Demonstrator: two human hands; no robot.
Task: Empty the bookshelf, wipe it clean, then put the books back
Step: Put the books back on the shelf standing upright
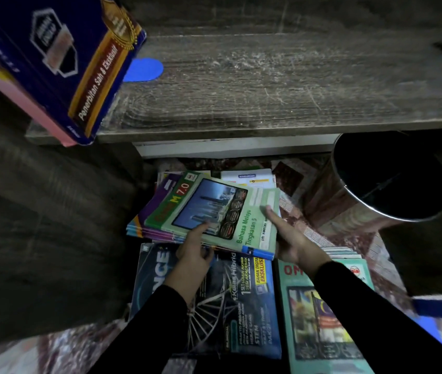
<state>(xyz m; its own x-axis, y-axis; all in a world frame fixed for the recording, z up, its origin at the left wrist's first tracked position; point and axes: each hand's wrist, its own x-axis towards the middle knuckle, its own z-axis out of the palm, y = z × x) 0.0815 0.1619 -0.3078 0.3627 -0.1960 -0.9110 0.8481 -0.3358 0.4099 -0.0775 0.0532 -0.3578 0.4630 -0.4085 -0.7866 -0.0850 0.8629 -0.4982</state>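
Note:
A stack of thin workbooks (209, 209), topped by a green "Bahasa Melayu Tingkatan 5" book, is held above the floor between both hands. My left hand (194, 248) grips its near left edge with the thumb on the cover. My right hand (290, 238) grips the near right edge, thumb on top. Below lie a dark science book (244, 303) and a teal book (322, 319) on the floor. The dark wooden shelf board (268, 82) spans the top of the view, mostly bare and scratched. A blue and pink book (52, 63) leans at its left end.
A round metal bin (389, 184) stands on the patterned carpet (349, 236) to the right. A blue cloth-like shape (144, 70) lies on the shelf beside the leaning book. More books (252, 178) lie under the held stack. Something blue (441, 306) shows at the right edge.

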